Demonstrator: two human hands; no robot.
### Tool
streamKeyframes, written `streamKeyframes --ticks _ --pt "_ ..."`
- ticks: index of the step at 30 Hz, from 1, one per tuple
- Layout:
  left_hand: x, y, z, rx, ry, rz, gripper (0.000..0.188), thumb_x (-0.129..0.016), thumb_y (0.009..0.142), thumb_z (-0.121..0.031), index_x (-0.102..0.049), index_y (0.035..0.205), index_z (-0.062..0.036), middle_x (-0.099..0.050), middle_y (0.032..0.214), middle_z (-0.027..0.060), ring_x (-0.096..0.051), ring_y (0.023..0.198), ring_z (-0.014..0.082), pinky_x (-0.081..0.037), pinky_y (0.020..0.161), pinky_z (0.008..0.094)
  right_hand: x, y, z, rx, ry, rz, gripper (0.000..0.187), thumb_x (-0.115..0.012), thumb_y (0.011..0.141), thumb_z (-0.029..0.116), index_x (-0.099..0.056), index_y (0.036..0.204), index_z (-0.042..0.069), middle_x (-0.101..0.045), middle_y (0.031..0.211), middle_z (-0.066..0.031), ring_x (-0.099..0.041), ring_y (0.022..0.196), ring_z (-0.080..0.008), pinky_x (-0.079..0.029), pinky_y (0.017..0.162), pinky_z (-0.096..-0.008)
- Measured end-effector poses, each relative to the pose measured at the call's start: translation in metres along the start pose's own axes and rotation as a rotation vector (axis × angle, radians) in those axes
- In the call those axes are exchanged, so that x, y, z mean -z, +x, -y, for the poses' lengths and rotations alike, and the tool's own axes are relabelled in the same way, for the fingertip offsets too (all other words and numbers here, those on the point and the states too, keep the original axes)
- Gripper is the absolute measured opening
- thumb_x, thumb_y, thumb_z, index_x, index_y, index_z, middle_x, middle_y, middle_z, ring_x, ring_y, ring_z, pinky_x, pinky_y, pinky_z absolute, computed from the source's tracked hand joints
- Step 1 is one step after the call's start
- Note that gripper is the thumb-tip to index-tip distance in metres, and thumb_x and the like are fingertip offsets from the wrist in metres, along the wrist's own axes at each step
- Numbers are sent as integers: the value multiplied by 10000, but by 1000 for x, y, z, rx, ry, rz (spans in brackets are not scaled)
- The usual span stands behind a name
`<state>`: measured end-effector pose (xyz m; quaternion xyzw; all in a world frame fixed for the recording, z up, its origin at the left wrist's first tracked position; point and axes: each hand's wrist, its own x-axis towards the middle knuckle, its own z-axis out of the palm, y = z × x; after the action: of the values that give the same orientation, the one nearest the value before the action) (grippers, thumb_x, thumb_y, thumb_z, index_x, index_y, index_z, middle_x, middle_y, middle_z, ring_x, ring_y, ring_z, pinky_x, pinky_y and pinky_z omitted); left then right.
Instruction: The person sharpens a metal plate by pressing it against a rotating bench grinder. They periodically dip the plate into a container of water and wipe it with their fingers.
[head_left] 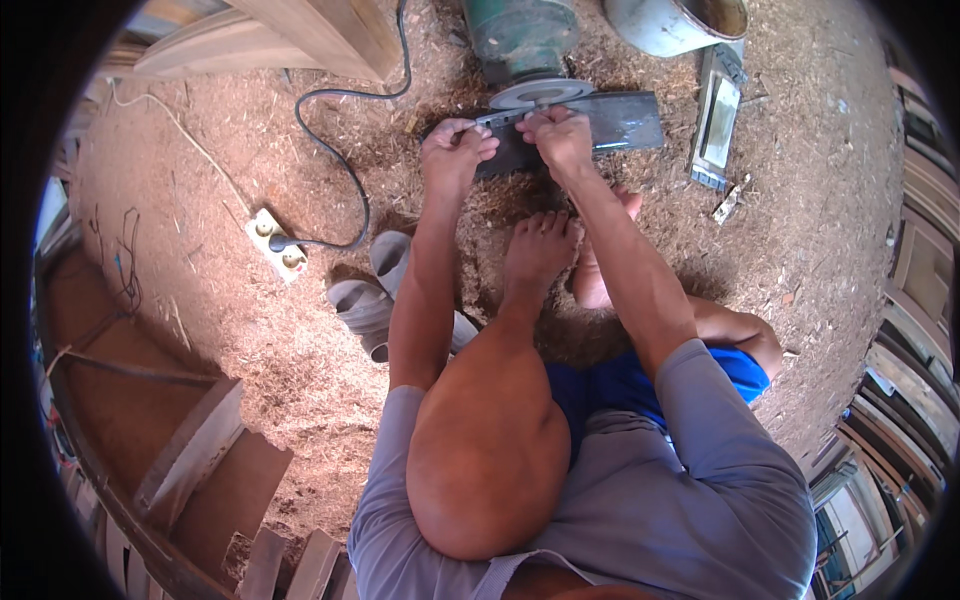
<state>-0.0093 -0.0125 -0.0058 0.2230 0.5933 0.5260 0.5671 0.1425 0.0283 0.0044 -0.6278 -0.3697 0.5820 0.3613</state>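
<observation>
From the head camera, a long, flat, dark grey metal blade (585,128) lies across the sawdust-covered floor (250,330) at the top middle of the picture, its upper edge up against the pale round grinding disc (541,93) of a green motor (520,35). The blade's surface is dull with a lighter, shinier stretch toward its right end. The left hand (455,150) grips the blade's left part, fingers curled together over its top edge with the thumb beneath. The right hand (558,135) pinches the blade just beside the disc, fingertips pressed close on the upper edge.

The blade's right end juts free past the right hand, with bare sawdust beyond it; its left end is hidden under the left hand. Open floor spreads to the left and lower right.

Just behind the motor stands a pale metal bucket (675,22). A narrow rectangular metal frame (717,115) lies right of the blade, near but apart. A black cable (345,165) loops from the motor to a white socket strip (277,243) on the left. A bare foot (540,250) rests below the hands, grey sandals (375,295) beside it. Wooden planks (300,35) lean at the upper left.
</observation>
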Motion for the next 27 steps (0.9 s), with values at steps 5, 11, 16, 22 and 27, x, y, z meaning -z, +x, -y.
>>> streamKeyframes --ticks 5,11,16,22,27 --pt "-3 -3 -4 -4 -2 19 82 -566 879 -7 -580 929 57 -649 846 133 -677 711 191 -579 621 267 2 1 1 -29 7 -42 130 -590 823 26 -669 868 -68 -701 758 -110 -625 606 -126 -488 551 -242" --pt "-10 4 -5 -20 72 40 96 -556 887 -9 -588 928 71 -657 849 145 -681 709 195 -584 619 273 5 -6 10 -76 92 -50 150 -592 847 53 -651 933 -55 -702 807 -103 -628 619 -115 -469 535 -226" --pt "-10 3 -5 -14 85 28 86 -543 892 0 -586 926 66 -655 844 146 -681 706 194 -582 614 269 4 -2 7 -73 70 -55 145 -596 847 58 -648 928 -50 -700 815 -99 -617 623 -110 -458 541 -222" --pt "-2 -2 -6 8 -7 -3 90 -558 887 3 -572 952 64 -651 843 135 -680 702 194 -579 607 267 -1 2 -7 9 12 -1 147 -598 830 48 -644 902 -71 -696 778 -125 -627 623 -135 -483 566 -238" --pt "6 -18 -7 5 -16 21 113 -614 887 -47 -576 966 24 -661 875 124 -686 745 195 -582 641 278 6 -8 -2 48 16 42 151 -597 823 43 -654 894 -78 -694 735 -135 -638 609 -142 -492 566 -250"
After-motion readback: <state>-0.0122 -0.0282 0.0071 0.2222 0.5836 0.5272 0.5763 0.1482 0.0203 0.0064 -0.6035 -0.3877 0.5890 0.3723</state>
